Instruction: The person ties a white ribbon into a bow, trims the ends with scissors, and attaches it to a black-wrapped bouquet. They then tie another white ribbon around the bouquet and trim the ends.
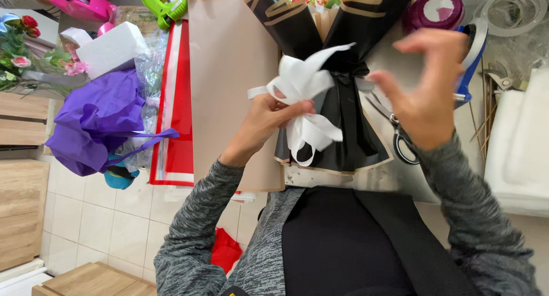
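Note:
A bouquet wrapped in black paper with tan edging lies on the worktable, flowers pointing away from me. A white ribbon bow sits at its tied neck, loops and tails hanging over the black wrap. My left hand pinches the bow at its knot. My right hand hovers just right of the bouquet with fingers spread, holding nothing. Black-handled scissors lie under that hand.
Tan wrapping sheet and red sheet lie left of the bouquet. Crumpled purple paper, a white foam block and green tool sit further left. A purple ribbon spool and blue tape dispenser are at right. Another person's hand holds a pink tool.

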